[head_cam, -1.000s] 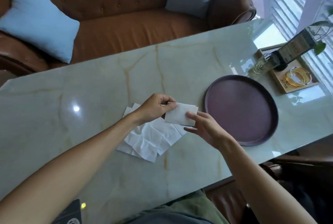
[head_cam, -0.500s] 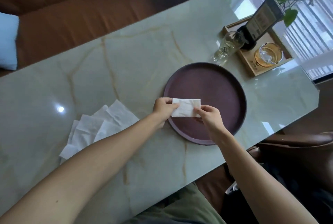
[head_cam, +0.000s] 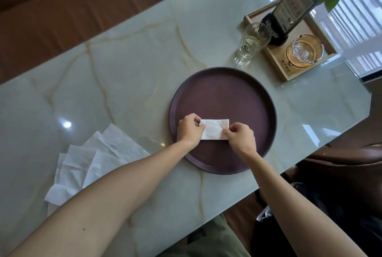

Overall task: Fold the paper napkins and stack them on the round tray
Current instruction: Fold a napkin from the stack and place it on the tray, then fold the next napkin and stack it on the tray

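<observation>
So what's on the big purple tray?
Only one folded napkin, pinched by the left hand and right hand over the round tray. Whether it touches the tray is hidden.

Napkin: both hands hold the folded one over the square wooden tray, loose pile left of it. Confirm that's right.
Not quite. The head view shows both hands, left and right, holding the napkin over the round tray, not the square wooden one. The pile does lie left.

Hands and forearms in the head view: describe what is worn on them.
Nothing is worn on them. The left hand and right hand are bare, with no gloves, rings or watch showing. Both forearms are uncovered as far as the frame's edge, so no sleeves appear. A small dark mark sits on the left forearm.
</observation>
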A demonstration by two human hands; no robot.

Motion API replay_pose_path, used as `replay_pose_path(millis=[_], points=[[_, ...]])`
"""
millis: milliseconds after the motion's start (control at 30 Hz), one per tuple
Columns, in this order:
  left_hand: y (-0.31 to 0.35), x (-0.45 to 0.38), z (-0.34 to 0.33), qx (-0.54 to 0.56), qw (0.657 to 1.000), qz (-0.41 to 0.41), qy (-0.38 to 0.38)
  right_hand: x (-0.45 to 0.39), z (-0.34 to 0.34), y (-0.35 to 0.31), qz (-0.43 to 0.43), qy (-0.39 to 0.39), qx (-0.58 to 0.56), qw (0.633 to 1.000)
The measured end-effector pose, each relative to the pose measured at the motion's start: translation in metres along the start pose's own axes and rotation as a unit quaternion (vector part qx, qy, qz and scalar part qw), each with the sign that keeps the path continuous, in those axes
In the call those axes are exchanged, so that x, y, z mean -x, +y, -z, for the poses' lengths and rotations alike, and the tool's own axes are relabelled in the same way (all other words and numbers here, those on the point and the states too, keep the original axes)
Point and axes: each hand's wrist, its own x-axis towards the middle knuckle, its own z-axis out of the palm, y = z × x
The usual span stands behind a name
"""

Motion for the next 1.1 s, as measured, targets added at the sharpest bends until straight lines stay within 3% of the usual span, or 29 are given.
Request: replay_pose_path(millis=[333, 500, 733, 1100], points=[[-0.007, -0.003, 0.013, -0.027, 0.999, 0.011, 0.039, 0.002, 0.008, -0.001, -0.034, 0.054, 0.095, 0.993], [-0.017, 0.009, 0.043, 0.040, 0.999, -0.003, 0.025, 0.013, 0.008, -0.017, 0.024, 0.075, 0.089, 0.993], [-0.081, 0.043, 0.134, 0.064, 0.997, 0.021, 0.048, 0.052, -0.054, -0.097, 0.210, -0.022, 0.070, 0.975], [-0.216, 0.103, 0.251, 0.133, 0.970, 0.114, 0.172, 0.136, -0.193, -0.195, 0.323, -0.208, 0.154, 0.910]])
